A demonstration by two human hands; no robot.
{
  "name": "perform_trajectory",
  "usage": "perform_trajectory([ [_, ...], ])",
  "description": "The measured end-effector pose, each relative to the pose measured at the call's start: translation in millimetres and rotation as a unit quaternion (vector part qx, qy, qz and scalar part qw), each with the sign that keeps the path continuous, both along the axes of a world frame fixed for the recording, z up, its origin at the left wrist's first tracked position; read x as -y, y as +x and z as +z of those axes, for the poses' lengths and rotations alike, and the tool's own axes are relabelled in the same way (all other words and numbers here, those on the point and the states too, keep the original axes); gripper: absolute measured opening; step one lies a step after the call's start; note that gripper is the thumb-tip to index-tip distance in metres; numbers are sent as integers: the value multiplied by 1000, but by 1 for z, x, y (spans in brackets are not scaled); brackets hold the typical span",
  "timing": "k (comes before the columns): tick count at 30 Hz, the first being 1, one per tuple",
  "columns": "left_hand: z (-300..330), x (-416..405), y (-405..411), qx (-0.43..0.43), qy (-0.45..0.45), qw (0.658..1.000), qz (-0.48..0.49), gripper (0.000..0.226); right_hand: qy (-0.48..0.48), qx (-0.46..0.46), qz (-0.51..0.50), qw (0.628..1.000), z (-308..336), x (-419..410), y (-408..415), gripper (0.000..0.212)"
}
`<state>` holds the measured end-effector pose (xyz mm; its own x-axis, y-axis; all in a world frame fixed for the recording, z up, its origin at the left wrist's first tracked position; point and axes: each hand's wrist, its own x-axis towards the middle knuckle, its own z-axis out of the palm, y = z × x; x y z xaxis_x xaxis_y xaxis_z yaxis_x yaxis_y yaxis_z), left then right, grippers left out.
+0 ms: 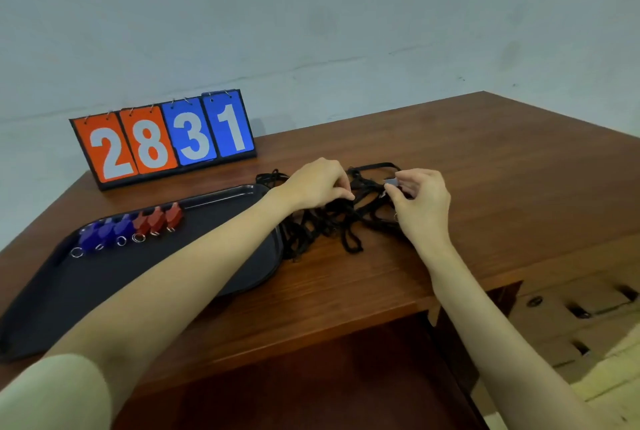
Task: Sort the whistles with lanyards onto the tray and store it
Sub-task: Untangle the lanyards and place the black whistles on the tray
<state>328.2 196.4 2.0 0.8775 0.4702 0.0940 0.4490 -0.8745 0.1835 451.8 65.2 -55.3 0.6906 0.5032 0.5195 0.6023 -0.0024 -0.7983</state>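
Left hand [317, 185] pinches black cord in the lanyard tangle [332, 225] just beside the tray [221, 194]; right hand [420, 201] grips a small grey clip [391, 182]. Cords judged limp, light, snag-prone; best taken at the clip.

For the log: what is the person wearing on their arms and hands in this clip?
Both hands, left hand and right hand, are bare: no gloves, rings, watch or bracelets visible. Both forearms are uncovered. A pale cream sleeve shows on the left upper arm at the lower left corner; no sleeve shows on the right arm.

Both hands, left hand [317, 185] and right hand [420, 201], pinching tangled black lanyards [332, 221] (beside tray [225, 277]), whistles [131, 227] lined up
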Motion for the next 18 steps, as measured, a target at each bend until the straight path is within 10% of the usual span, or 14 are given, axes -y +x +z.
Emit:
perform_trajectory([
  [13, -3, 2, 3, 82, 2, 995, 59, 19, 2, -2, 9, 1000, 3, 2, -2, 14],
  [18, 12, -9, -9, 412, -331, 827, 194, 14, 0, 9, 22, 1000, 2, 0, -2, 10],
])
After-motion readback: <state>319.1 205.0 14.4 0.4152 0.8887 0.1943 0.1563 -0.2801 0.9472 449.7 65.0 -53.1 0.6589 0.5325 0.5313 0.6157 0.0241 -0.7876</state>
